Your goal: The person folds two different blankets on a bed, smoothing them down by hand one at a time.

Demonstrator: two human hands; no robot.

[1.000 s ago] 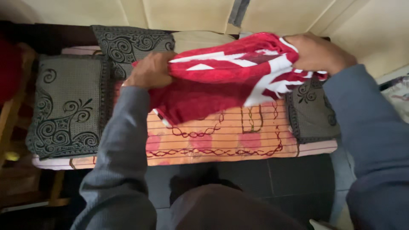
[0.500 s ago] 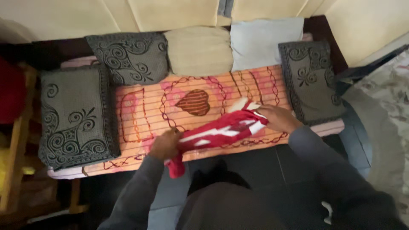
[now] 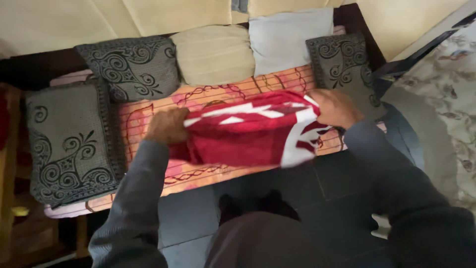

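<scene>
We are gripping the red towel (image 3: 248,131) at both ends: our left hand (image 3: 167,126) is closed on its left edge, our right hand (image 3: 336,107) is closed on its right edge. Half a second ago the towel was bunched low near the front edge of the mat (image 3: 148,116); now we are holding it raised and stretched flat between our hands, hanging over the mat, in front of the cushions (image 3: 131,64). It is looking folded double, its lower edge drooping towards the floor.
</scene>
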